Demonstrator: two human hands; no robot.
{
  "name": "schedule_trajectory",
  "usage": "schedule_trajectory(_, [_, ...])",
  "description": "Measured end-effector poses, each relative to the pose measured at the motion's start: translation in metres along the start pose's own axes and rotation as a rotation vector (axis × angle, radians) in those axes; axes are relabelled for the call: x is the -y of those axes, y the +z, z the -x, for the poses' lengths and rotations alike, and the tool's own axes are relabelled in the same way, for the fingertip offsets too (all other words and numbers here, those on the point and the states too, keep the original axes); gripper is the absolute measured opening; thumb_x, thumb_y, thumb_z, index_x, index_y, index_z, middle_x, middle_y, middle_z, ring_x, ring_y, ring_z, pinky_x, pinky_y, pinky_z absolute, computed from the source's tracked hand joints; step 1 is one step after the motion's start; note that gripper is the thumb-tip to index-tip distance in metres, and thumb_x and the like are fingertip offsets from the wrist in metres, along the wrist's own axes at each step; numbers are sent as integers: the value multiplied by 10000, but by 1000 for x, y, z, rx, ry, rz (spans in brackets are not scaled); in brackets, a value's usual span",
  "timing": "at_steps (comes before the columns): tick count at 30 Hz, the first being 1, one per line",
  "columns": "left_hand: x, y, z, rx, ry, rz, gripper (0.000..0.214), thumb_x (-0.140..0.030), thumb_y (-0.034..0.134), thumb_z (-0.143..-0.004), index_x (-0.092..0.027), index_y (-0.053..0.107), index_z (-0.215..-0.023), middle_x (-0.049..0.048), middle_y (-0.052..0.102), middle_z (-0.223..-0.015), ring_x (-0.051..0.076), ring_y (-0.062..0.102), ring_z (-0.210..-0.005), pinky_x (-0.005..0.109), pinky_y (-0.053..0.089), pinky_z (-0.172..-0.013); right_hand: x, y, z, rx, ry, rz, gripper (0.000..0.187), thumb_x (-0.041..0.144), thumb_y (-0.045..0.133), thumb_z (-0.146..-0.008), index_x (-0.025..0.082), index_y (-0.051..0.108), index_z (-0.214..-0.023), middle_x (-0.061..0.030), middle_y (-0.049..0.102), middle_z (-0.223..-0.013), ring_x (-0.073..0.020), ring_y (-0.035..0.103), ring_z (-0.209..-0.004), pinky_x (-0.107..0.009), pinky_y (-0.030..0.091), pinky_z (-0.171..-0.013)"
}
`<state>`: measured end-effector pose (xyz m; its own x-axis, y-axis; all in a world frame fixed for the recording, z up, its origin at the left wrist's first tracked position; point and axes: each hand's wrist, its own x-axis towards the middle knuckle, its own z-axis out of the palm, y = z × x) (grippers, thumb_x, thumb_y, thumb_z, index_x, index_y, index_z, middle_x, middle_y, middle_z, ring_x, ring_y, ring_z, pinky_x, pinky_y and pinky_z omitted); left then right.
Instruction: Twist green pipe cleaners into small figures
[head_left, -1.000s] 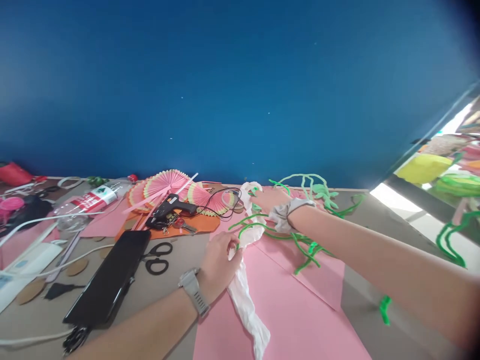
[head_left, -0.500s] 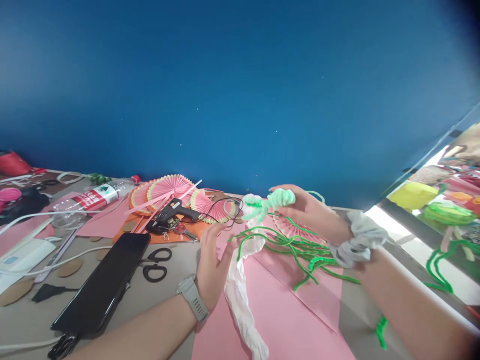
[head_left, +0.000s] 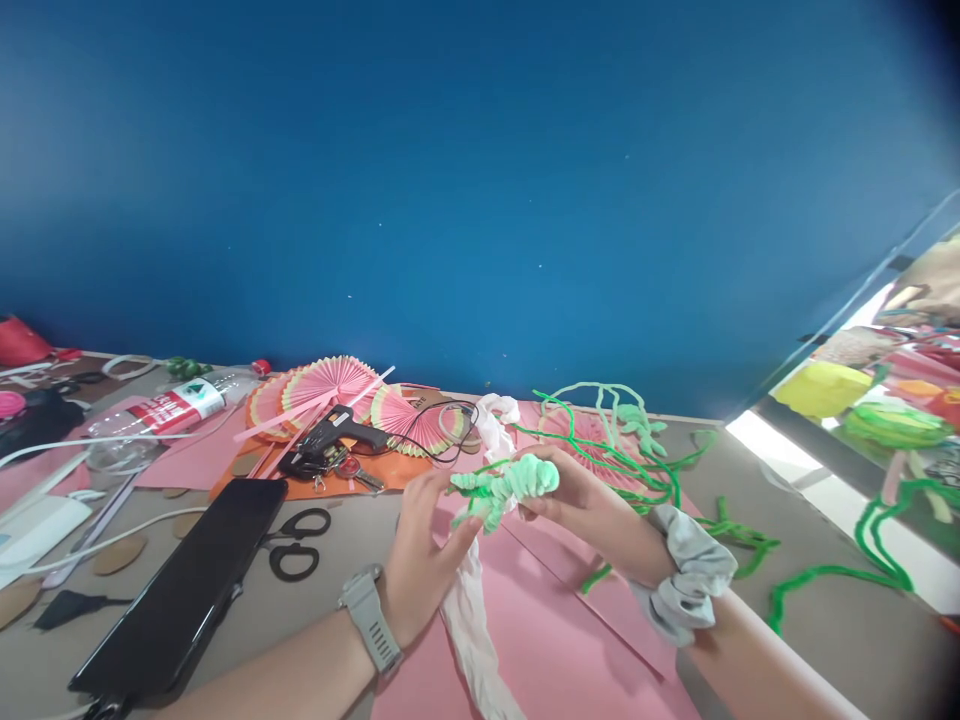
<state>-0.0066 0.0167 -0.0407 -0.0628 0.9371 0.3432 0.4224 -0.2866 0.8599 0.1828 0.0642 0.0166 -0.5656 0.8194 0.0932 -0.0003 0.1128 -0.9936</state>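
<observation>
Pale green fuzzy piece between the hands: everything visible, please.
The pale green fuzzy piece looks like pipe cleaner, wound into a lumpy coil with a rounded right end; short prongs stick out left and downward. Brighter green shows at its left side, possibly another strand. It lies roughly sideways, over the pink paper, right end slightly higher. The right grip holds it near the right end; the left grip is at the left end, exact contact hard to tell.

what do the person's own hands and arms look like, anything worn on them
The left hand is ungloved, with a grey watch at the wrist, its strap marked by a row of short dark slots. The right hand is also ungloved, with a gathered, pale grey scrunchie round the wrist. No sleeves show on the forearms.
</observation>
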Motion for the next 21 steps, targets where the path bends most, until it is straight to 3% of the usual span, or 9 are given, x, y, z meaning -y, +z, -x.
schedule_trajectory(4, [-7,0,-1,59,-20,53,240,-325,556,-782,-189,543,-979,64,590,-989,211,534,-959,352,402,-859,-10,-1,2,-56,-2,-1,258,247,599,-778,227,443,-984,17,486,-836,-108,515,-717,-283,455,-679])
schedule_trajectory(8, [-11,1,0,129,-36,80,270,-306,566,-779,-205,534,-1027,49,612,-1024,200,551,-973,321,414,-853,-15,3,3,-98,21,-18,254,254,593,-781,236,435,-979,31,499,-800,-100,530,-664,-278,456,-663])
schedule_trajectory(14, [-5,2,0,170,-36,-5,289,-297,459,-850,-233,511,-1127,47,600,-1113,204,535,-1035,315,403,-866,-17,3,1,-61,40,21,279,254,567,-796,237,438,-1043,21,502,-823,-100,524,-694,-277,463,-688])
schedule_trajectory(18, [-1,5,0,198,-69,-5,350,-326,470,-839,-224,481,-1173,68,617,-1036,222,555,-976,327,433,-802,-8,4,1,-81,142,111,341,277,550,-797,237,436,-1116,-25,547,-948,-149,558,-822,-308,490,-709])
schedule_trajectory(21, [-1,8,-1,208,-87,114,477,-328,507,-819,-222,363,-1260,53,612,-948,196,566,-903,325,437,-804,9,-8,-13,-93,155,210,332,268,521,-802,217,456,-1124,-41,577,-954,-165,568,-825,-308,496,-689])
